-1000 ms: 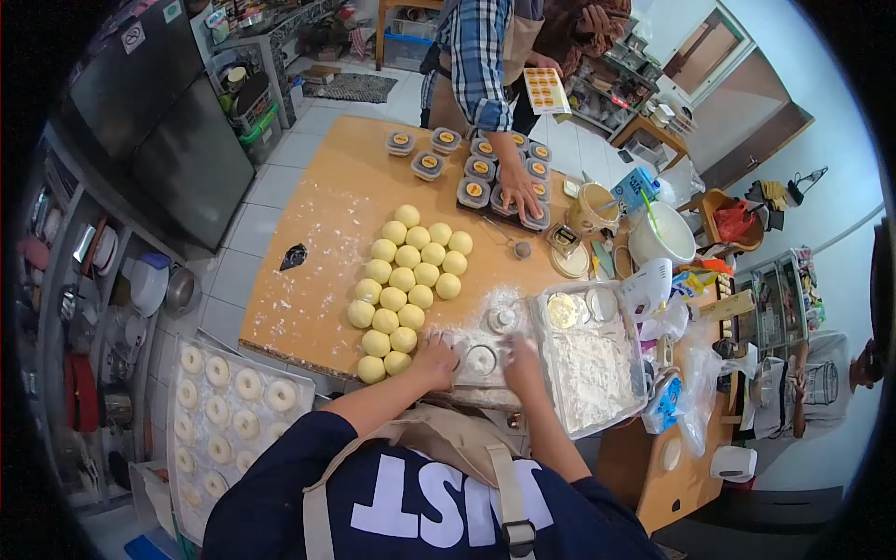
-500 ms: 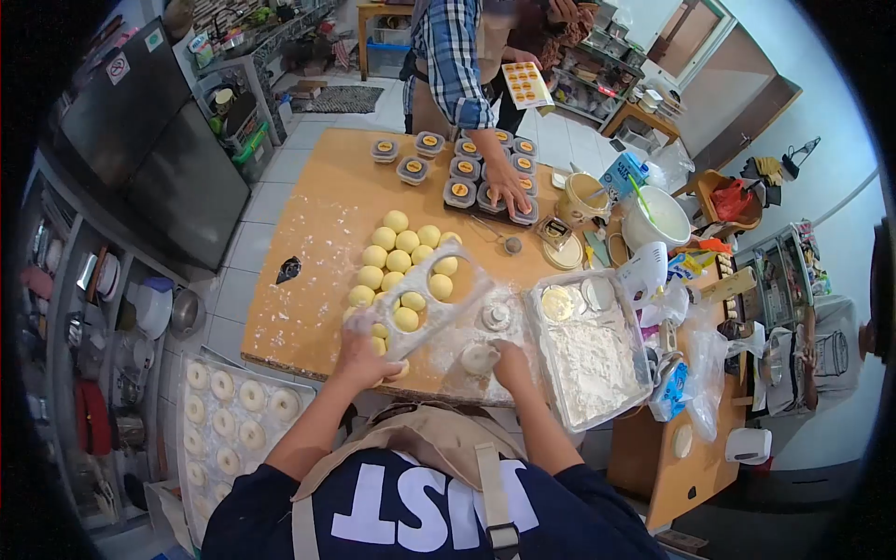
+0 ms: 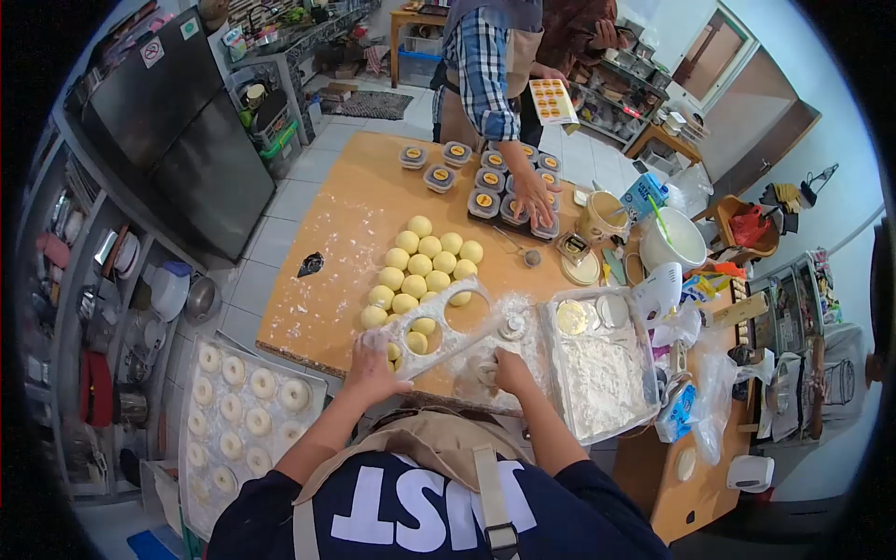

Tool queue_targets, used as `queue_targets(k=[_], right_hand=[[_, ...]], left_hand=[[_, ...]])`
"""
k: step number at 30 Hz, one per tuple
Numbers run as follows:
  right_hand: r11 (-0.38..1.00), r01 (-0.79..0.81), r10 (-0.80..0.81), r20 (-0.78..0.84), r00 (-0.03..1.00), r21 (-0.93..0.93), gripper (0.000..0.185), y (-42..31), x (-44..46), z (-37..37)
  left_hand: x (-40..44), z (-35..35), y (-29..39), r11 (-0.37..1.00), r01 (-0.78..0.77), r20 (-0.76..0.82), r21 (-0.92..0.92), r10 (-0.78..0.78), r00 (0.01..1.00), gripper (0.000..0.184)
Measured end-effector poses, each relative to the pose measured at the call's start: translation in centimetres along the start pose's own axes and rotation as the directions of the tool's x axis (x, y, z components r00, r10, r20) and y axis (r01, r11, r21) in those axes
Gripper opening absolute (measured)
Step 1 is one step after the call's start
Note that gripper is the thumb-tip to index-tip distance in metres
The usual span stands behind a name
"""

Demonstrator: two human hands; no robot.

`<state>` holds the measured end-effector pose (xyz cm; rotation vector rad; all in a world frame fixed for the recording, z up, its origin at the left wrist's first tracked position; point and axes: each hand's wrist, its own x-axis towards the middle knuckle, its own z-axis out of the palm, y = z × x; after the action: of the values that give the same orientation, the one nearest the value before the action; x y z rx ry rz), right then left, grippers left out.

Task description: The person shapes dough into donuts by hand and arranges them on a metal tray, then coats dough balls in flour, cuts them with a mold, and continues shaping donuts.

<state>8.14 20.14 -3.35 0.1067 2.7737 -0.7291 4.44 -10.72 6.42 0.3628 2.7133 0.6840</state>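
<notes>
My left hand (image 3: 374, 367) grips the near left end of a floured white plate with two large round holes (image 3: 450, 341), held tilted over the table. Many pale yellow dough balls (image 3: 428, 246) lie in rows beyond it, some showing through the holes. My right hand (image 3: 512, 371) is closed at the table's near edge, its fingers on a small whitish round piece (image 3: 484, 372) whose exact kind I cannot make out. A white knobbed piece (image 3: 512, 326) stands on the floured patch just beyond. To the right is a clear tub of flour (image 3: 602, 383) with round discs in it.
Across the table (image 3: 308, 303), a co-worker's hand (image 3: 534, 193) rests on lidded, stickered boxes (image 3: 484, 203). A white bowl (image 3: 673, 245), a hand mixer (image 3: 657, 291) and bags crowd the right. A tray of ring-shaped dough (image 3: 254, 376) stands lower left.
The view has turned slightly left. My left hand has brought the holed plate nearer to me and lower. My right hand has shifted a little left with the round piece, which now looks more tilted.
</notes>
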Motion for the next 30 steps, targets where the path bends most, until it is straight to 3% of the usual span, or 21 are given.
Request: queue_targets(k=[2, 5, 7, 12, 13, 16, 17, 20, 23, 25, 26, 28, 30], right_hand=[[0.985, -0.071, 0.079, -0.042, 0.996, 0.155, 0.025, 0.3, -1.5, -1.7], [0.981, -0.079, 0.118, -0.22, 0.968, 0.176, 0.028, 3.8, -3.2, -4.9], [0.887, -0.082, 0.201, -0.221, 0.954, 0.454, 0.028, 5.6, -4.2, -7.8], [0.379, -0.037, 0.276, -0.075, 0.958, 0.925, 0.029, 6.6, -4.6, -11.3], [0.242, -0.085, 0.305, 0.007, 0.952, 0.967, 0.031, 6.0, -4.4, -11.6], [-0.141, -0.045, 0.213, 0.075, 0.974, 0.989, 0.035, 4.7, -4.4, -11.9], [-0.082, -0.07, 0.217, 0.086, 0.972, 0.994, 0.041, 5.3, -3.8, -11.3], [0.145, -0.119, 0.2, 0.089, 0.976, 0.982, 0.046, 5.5, -3.3, -11.4], [0.244, -0.029, 0.11, 0.002, 0.994, 0.969, 0.048, 5.5, -2.6, -11.3], [0.306, 0.04, 0.053, -0.059, 0.997, 0.951, 0.047, 4.9, -2.2, -11.2], [0.323, 0.069, 0.028, -0.083, 0.996, 0.944, 0.047, 4.0, -2.3, -11.8], [0.348, 0.115, -0.03, -0.112, 0.993, 0.93, 0.046, 2.3, -2.8, -13.0], [0.367, 0.156, -0.097, -0.129, 0.987, 0.917, 0.043, 0.9, -3.1, -14.2]], left_hand=[[0.1, 0.3, 1.0, 0.998, -0.035, 0.034, 0.051, 0.034, 0.999, 0.1], [0.8, 2.1, 1.5, 0.969, -0.193, 0.085, 0.154, 0.182, 0.98, 0.1], [1.1, 3.4, 2.3, 0.94, -0.256, 0.16, 0.227, 0.223, 0.962, 0.099], [3.0, 7.2, 5.1, 0.77, -0.49, 0.454, 0.409, 0.295, 0.841, 0.082], [3.7, 7.7, 5.9, 0.774, -0.475, 0.547, 0.419, 0.202, 0.812, 0.082], [4.1, 8.3, 7.3, 0.778, -0.494, 0.402, 0.388, 0.34, 0.85, 0.082], [5.0, 9.1, 7.3, 0.765, -0.497, 0.512, 0.41, 0.258, 0.819, 0.081], [6.3, 11.1, 6.8, 0.804, -0.474, 0.377, 0.359, 0.34, 0.862, 0.086], [6.5, 10.5, 9.9, 0.887, -0.41, 0.168, 0.211, 0.381, 0.909, 0.102], [6.4, 8.2, 14.3, 0.936, -0.322, 0.092, -0.146, 0.337, 0.937, 0.093], [7.0, 8.5, 15.3, 0.881, -0.26, 0.11, -0.397, 0.326, 0.939, 0.087], [8.1, 9.3, 16.6, 0.594, -0.094, 0.134, -0.799, 0.328, 0.935, 0.076], [8.3, 8.9, 17.8, 0.362, 0.009, 0.145, -0.932, 0.35, 0.925, 0.068]])
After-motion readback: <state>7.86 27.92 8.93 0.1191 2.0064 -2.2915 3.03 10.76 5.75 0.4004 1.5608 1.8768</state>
